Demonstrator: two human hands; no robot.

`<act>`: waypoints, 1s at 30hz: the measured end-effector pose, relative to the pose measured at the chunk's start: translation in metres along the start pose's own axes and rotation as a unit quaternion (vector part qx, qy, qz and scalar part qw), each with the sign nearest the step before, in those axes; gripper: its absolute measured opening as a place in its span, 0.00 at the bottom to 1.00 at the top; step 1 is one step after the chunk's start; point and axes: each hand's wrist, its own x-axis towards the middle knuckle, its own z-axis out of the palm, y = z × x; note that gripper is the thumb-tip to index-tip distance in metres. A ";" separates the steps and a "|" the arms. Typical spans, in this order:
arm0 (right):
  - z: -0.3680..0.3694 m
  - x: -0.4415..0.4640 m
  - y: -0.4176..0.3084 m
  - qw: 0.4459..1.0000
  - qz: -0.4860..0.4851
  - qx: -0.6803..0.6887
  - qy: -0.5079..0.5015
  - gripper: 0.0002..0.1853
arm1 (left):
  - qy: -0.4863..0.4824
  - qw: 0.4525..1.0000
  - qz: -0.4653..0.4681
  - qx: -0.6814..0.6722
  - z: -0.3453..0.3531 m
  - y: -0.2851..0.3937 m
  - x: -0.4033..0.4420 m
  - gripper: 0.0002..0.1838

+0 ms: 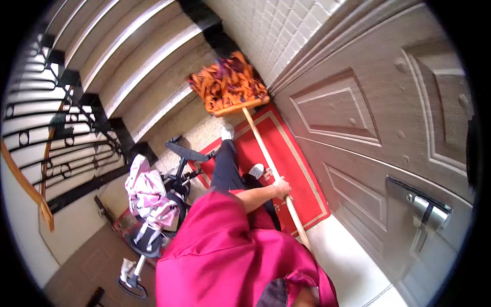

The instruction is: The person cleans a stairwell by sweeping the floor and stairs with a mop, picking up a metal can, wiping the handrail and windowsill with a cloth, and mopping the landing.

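My left hand [281, 188] is closed around the middle of the wooden handle of a mop [262, 146]. Orange and dark purple cloth strips make up the mop head [227, 82], which is at the far end of the handle, by the bottom stair and the corner of the red doormat [302, 176]. I cannot tell whether the strips touch the floor. The handle's near end disappears behind my magenta sleeve. A small patch of skin shows at the bottom edge, but my right hand itself is out of sight.
A stroller [179, 202] draped with pink-and-white cloth [148, 192] stands close on my left. Stairs [138, 56] rise ahead, with a black metal railing [66, 133] beside them. A large brown door [353, 117] with a metal handle [427, 210] is on my right. My shoes [257, 171] are by the mat.
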 end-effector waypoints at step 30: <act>0.044 0.063 -0.519 0.765 -0.344 0.342 -0.424 0.15 | 0.412 0.816 -0.316 -0.254 0.063 0.006 -0.321 0.17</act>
